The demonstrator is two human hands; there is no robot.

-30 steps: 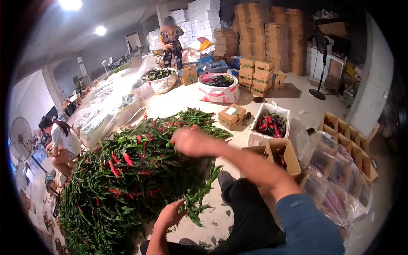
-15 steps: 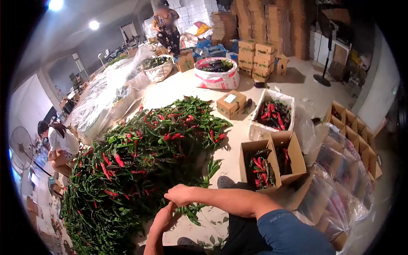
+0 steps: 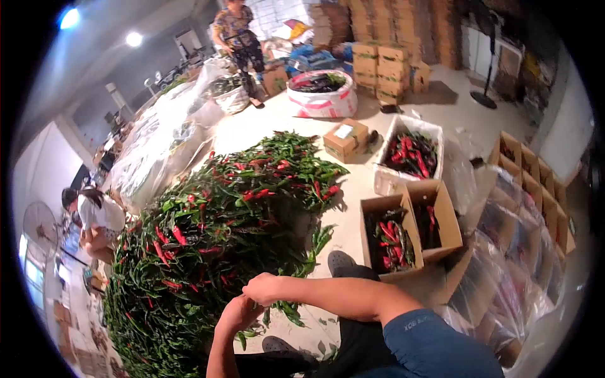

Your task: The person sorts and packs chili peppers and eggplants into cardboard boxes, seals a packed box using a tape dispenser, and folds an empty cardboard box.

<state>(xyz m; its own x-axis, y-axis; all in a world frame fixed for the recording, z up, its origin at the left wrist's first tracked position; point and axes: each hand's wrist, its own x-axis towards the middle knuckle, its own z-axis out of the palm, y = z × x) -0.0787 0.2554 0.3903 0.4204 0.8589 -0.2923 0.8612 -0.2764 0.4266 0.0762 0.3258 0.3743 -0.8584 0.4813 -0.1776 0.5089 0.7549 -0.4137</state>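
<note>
Under the ceiling lamps (image 3: 133,39), the pale floor (image 3: 252,129) of this storeroom carries a big heap of green and red peppers (image 3: 208,242), spread in front of me and to my left. My left hand (image 3: 238,313) and right hand (image 3: 263,289) meet at the heap's near edge, fingers bent and drawn close together; whether they grip anything I can't tell, since my knuckles hide it.

My blue sleeve (image 3: 409,343) has small pale lettering that seems to end in "BOX"; the rest is too small for me to read. Beyond the heap, a closed carton (image 3: 346,145) wears a white label (image 3: 343,131) whose print I can't make out. The white sack (image 3: 318,106) behind it has pink printing, also illegible, and the stacked cartons (image 3: 381,72) show green marks. To my right, two open cartons (image 3: 446,208) hold peppers, touching a white box (image 3: 394,184) of more.
</note>
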